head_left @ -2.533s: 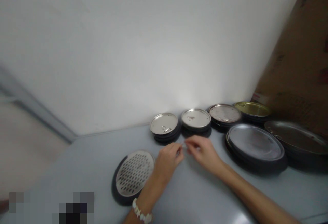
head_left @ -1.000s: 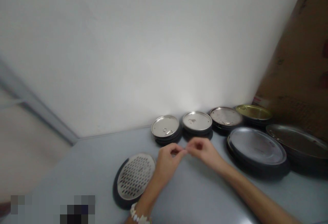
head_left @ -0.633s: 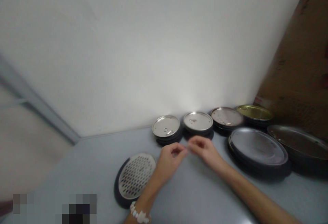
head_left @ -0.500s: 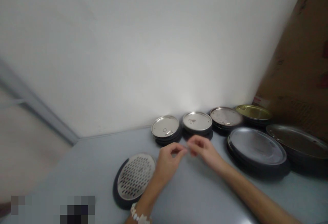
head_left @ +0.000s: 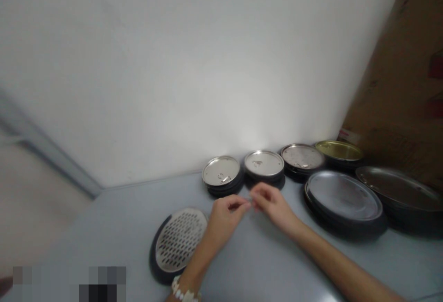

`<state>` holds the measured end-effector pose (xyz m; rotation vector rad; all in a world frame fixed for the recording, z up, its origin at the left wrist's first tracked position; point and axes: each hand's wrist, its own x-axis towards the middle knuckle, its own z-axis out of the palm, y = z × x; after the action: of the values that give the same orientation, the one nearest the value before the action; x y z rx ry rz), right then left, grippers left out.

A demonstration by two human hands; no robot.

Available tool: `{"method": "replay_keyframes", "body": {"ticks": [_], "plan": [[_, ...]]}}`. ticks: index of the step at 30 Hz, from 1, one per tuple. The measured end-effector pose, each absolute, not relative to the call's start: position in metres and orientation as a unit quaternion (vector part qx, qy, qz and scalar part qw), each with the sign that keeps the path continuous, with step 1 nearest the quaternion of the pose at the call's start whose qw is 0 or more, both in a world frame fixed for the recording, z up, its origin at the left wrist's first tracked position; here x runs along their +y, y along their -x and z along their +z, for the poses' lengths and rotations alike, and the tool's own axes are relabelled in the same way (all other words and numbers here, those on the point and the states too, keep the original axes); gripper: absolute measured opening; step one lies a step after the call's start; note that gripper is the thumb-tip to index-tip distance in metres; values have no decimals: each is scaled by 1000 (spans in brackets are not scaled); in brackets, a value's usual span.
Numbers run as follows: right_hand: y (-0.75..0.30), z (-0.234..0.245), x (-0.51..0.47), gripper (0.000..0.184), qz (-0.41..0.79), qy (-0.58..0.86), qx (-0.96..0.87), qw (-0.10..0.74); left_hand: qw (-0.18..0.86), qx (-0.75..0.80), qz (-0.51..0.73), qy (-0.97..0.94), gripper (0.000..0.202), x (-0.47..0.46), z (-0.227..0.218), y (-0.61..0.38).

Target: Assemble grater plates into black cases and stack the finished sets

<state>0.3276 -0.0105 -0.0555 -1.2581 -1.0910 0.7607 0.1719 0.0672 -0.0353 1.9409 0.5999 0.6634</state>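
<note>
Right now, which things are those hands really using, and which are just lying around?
Being used:
left hand
right hand
tiny pale piece, pinched between them, too small to tell what it is

Just lying around:
perforated metal disc, beside the left hand
round metal lids, beyond the hands
gold-coloured lid
big oval metal lid
brown cardboard

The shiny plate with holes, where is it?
In the head view, the plate lies just left of the left hand, below a round silver lid.
</note>
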Motion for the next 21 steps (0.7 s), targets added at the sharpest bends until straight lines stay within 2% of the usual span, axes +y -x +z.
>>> {"method": "replay_keyframes", "body": {"ticks": [7, 11, 17, 21], "plan": [[-320, -51, -18, 29, 300, 565, -515, 571, 382, 328, 289, -814, 21, 65, -41, -174], [-319, -51, -18, 29, 295, 567, -513, 574, 390, 328, 287, -811, 22, 66, -39, -174], [-324, -54, -11, 27, 315, 549, -454, 627, 504, 256, 276, -777, 21, 68, -37, -173], [-324, -56, -12, 27, 316, 551, -459, 622, 452, 284, 291, -794, 19, 68, -38, -173]]}}
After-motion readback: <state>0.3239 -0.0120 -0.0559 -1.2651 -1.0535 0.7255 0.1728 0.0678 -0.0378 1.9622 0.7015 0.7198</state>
